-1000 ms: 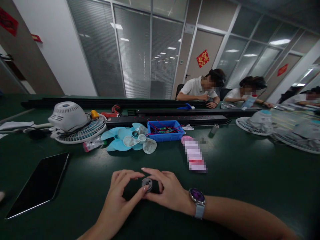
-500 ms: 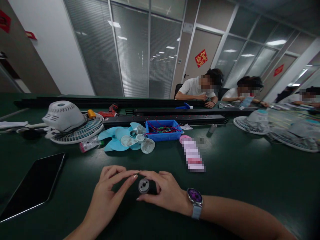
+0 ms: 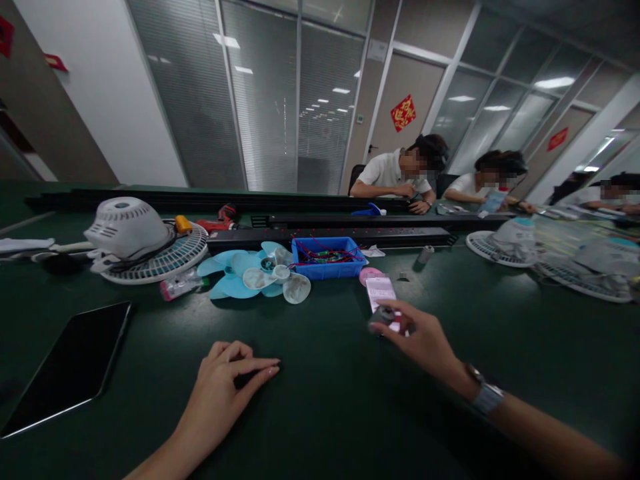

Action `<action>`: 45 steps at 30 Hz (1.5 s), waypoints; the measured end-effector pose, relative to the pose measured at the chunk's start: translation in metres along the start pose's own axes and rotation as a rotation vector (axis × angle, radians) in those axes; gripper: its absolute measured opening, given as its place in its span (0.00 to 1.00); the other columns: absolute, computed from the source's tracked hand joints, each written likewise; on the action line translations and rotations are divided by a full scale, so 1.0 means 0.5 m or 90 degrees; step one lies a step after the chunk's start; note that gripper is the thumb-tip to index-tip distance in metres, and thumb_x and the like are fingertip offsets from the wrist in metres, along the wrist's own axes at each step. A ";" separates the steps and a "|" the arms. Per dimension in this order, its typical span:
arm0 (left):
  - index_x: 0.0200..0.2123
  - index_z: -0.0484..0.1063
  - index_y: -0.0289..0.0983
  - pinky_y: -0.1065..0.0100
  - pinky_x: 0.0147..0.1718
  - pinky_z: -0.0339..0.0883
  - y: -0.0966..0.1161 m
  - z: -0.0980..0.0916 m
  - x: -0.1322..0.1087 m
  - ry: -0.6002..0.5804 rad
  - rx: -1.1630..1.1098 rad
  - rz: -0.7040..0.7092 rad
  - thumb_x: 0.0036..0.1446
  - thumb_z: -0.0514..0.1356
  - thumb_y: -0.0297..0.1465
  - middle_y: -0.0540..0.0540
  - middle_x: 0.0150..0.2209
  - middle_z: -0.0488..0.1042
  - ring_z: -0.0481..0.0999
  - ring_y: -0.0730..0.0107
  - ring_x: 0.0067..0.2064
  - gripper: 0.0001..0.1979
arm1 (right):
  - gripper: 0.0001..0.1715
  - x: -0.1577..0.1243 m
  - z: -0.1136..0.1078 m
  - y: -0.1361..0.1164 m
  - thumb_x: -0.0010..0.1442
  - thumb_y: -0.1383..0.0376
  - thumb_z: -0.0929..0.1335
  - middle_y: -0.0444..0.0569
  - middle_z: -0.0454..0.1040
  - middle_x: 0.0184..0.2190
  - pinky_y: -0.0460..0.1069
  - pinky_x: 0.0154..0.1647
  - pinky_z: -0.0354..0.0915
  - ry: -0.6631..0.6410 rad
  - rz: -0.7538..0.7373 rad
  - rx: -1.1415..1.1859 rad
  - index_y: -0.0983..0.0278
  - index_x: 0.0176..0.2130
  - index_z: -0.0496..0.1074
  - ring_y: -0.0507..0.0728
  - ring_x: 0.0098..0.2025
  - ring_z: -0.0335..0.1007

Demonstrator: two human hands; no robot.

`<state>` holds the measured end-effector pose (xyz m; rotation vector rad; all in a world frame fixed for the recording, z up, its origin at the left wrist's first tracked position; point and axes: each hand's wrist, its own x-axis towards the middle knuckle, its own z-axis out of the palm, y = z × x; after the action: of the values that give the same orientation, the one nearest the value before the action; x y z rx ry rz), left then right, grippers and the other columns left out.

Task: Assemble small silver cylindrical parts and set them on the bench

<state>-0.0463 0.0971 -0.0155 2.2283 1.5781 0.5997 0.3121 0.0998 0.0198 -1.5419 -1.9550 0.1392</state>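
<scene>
My right hand (image 3: 420,337) grips a small grey cylindrical motor (image 3: 381,317), blurred by motion, between thumb and fingers. It hovers over the lower part of a phone (image 3: 380,291) with a lit pinkish screen. My left hand (image 3: 227,380) is low over the green table, thumb and forefinger pressed together in a pinch. A tiny dark speck shows at those fingertips, too small to name. Farther back, another grey metal cylinder (image 3: 425,254) stands upright on the table.
A blue bin (image 3: 330,270) of red wires and circuit boards sits at mid-table. Beside it lie light-blue fan blades (image 3: 235,283), a bagged item (image 3: 180,285) and a fan head (image 3: 127,230). A black tablet (image 3: 70,363) is at left. Several people work across the table.
My right hand has moved away from the left, carrying the motor right and forward to the phone. My left hand stays nearly in place, still pinching.
</scene>
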 end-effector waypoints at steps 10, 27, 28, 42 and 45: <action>0.47 0.78 0.55 0.61 0.38 0.64 0.010 0.000 -0.008 -0.013 -0.011 0.005 0.57 0.58 0.50 0.47 0.34 0.74 0.68 0.58 0.40 0.18 | 0.36 -0.049 -0.079 0.216 0.55 0.40 0.64 0.43 0.70 0.21 0.48 0.20 0.58 0.085 0.189 -0.196 0.61 0.52 0.71 0.54 0.19 0.64; 0.40 0.75 0.42 0.62 0.38 0.69 0.012 -0.008 -0.016 0.098 -0.185 -0.104 0.62 0.49 0.43 0.47 0.36 0.76 0.75 0.61 0.38 0.17 | 0.31 0.039 0.116 -0.213 0.63 0.45 0.63 0.43 0.74 0.33 0.47 0.33 0.58 -0.351 -0.302 0.052 0.55 0.60 0.66 0.51 0.32 0.69; 0.40 0.75 0.42 0.62 0.38 0.69 0.013 -0.008 -0.016 0.100 -0.189 -0.101 0.62 0.49 0.42 0.47 0.36 0.76 0.75 0.61 0.38 0.17 | 0.31 0.042 0.134 -0.219 0.63 0.45 0.63 0.43 0.74 0.33 0.47 0.33 0.58 -0.363 -0.314 0.053 0.54 0.59 0.66 0.51 0.32 0.68; 0.41 0.73 0.42 0.62 0.40 0.67 0.010 -0.005 -0.017 0.076 -0.208 -0.108 0.63 0.48 0.42 0.47 0.38 0.75 0.74 0.60 0.40 0.17 | 0.23 0.053 0.203 -0.209 0.54 0.44 0.69 0.41 0.73 0.27 0.45 0.27 0.55 -0.332 -0.174 0.184 0.54 0.41 0.80 0.49 0.28 0.65; 0.40 0.74 0.42 0.62 0.40 0.68 0.014 -0.009 -0.017 0.083 -0.209 -0.106 0.63 0.48 0.42 0.47 0.38 0.76 0.75 0.60 0.40 0.17 | 0.20 0.054 0.181 -0.209 0.53 0.45 0.71 0.42 0.74 0.29 0.44 0.29 0.58 -0.314 -0.181 0.196 0.55 0.37 0.81 0.49 0.31 0.68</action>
<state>-0.0454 0.0870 -0.0092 1.8313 1.5750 0.8988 0.1735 0.1189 0.0065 -1.0833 -2.3687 0.7204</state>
